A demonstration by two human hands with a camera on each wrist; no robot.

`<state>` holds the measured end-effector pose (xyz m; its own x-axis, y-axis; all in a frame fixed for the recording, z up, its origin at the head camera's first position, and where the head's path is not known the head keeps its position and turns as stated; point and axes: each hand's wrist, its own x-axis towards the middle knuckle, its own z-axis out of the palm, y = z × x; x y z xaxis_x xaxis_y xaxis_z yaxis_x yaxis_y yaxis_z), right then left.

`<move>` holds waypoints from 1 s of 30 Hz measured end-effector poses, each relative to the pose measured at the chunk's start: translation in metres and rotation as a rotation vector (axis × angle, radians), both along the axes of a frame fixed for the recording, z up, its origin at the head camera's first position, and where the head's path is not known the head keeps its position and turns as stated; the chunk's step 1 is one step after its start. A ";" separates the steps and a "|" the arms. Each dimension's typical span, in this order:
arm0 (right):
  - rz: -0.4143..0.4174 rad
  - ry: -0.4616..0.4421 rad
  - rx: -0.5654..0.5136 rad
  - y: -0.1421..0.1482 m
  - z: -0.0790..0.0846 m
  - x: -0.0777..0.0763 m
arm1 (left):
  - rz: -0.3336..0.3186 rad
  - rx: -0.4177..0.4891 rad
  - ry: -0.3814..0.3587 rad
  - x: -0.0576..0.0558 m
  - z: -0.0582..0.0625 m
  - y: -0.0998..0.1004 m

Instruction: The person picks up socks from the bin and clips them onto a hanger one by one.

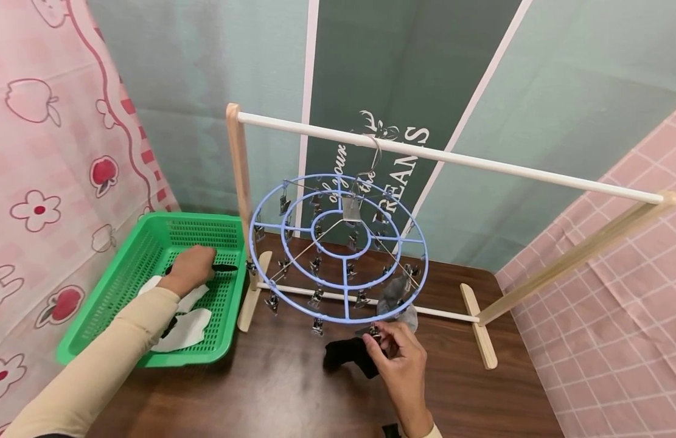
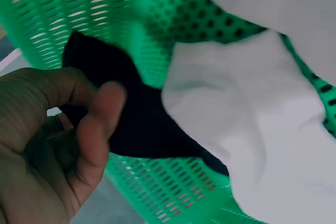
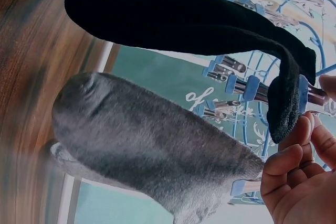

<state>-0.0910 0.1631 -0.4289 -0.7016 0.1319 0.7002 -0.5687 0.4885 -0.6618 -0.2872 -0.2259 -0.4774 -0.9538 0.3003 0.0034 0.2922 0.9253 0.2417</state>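
My left hand [image 1: 190, 267] is down inside the green basket [image 1: 236, 304], its thumb and fingers pinching a black sock [image 2: 142, 124]. White socks [image 1: 187, 328] lie beside it, one partly over the black one in the left wrist view. At the near rim of the blue round hanger [image 1: 345, 298], my right hand [image 1: 400, 359] grips a metal clip [image 3: 315, 98] with blue tips. From that clip hangs another black sock [image 3: 168, 19] by its cuff. Next to it grey socks [image 3: 147, 135] hang from the hanger, partly behind the rim in the head view.
The hanger hooks over the white bar [image 1: 452, 157] of a wooden stand, whose feet [image 1: 478, 328] rest on the brown table [image 1: 294, 389]. Several other clips [image 1: 317, 298] dangle around the rings. A pink patterned curtain [image 1: 39, 182] borders the left side.
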 end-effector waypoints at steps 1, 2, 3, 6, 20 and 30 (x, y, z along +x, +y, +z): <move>-0.007 0.004 0.006 0.000 -0.001 0.000 | 0.004 0.027 -0.002 0.001 0.003 0.000; -0.013 0.009 0.012 0.000 -0.002 -0.001 | 0.007 0.048 0.000 0.002 0.006 0.000; -0.020 0.013 0.019 0.001 -0.004 -0.001 | 0.012 0.072 0.006 0.004 0.008 0.000; -0.047 -0.004 0.040 0.005 -0.015 -0.006 | 0.025 0.123 0.039 0.010 0.014 0.001; -0.026 -0.046 0.024 0.016 -0.036 -0.011 | 0.049 0.231 0.109 0.032 0.032 0.013; -0.040 -0.027 0.036 0.015 -0.033 -0.010 | 0.104 0.265 0.102 0.052 0.051 0.027</move>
